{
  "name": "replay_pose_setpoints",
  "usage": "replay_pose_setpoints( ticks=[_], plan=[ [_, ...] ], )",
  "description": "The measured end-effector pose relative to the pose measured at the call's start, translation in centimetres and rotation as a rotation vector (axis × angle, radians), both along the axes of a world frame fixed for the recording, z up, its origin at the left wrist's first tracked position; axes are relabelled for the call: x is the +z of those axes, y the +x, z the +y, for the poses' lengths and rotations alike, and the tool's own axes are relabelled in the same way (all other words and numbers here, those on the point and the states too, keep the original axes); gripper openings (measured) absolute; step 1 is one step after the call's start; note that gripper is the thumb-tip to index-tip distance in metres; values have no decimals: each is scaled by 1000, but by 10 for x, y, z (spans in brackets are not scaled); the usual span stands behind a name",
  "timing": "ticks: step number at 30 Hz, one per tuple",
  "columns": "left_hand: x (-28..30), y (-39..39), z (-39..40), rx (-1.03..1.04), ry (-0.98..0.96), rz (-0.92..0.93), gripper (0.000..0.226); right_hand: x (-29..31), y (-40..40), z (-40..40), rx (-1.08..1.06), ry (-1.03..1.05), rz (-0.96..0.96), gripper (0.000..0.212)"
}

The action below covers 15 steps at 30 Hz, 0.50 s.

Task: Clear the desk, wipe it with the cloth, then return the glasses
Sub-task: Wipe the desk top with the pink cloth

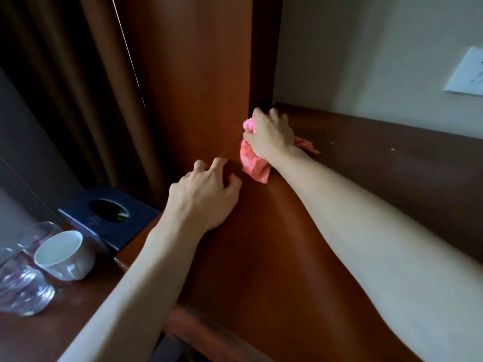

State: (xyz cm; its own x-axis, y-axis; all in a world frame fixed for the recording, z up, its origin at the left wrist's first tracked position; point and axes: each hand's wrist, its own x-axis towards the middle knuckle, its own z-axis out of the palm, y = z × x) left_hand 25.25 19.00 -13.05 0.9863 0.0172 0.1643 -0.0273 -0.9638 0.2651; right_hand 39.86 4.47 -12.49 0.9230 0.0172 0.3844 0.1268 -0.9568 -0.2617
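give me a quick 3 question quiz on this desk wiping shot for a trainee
1. Which of the two hands grips the pink cloth?
2. True or false: the left hand is lifting a glass.
3. Multiple choice: the white cup stands A) in the corner being wiped, B) on the lower surface at the left beside the clear glasses, C) on top of the dark tissue box.

Key:
1. The right hand, which holds the cloth at the back corner of the desk.
2. False; its fingers rest on the desk top and hold nothing.
3. B
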Motion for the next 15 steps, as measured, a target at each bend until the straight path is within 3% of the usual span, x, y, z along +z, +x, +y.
replay_pose_setpoints(
  ticks=[2,6,8,11,13,15],
  plan=[
    [0,0,-1,6,-9,2,56,0,-3,-1,53,-13,-13,44],
    [-1,0,1,11,-43,-9,66,-2,-14,-17,361,41,18,18],
    [-1,-2,1,14,-47,-15,70,2,-9,-17,313,41,36,22],
    [1,-2,0,20,-62,-15,73,5,-6,4,52,-52,62,49],
    [1,-2,2,11,-70,-16,76,3,-14,17,103,-95,31,53],
    [0,-1,3,2,-83,-7,79,-2,-22,18,301,-60,-5,41]
  ],
)
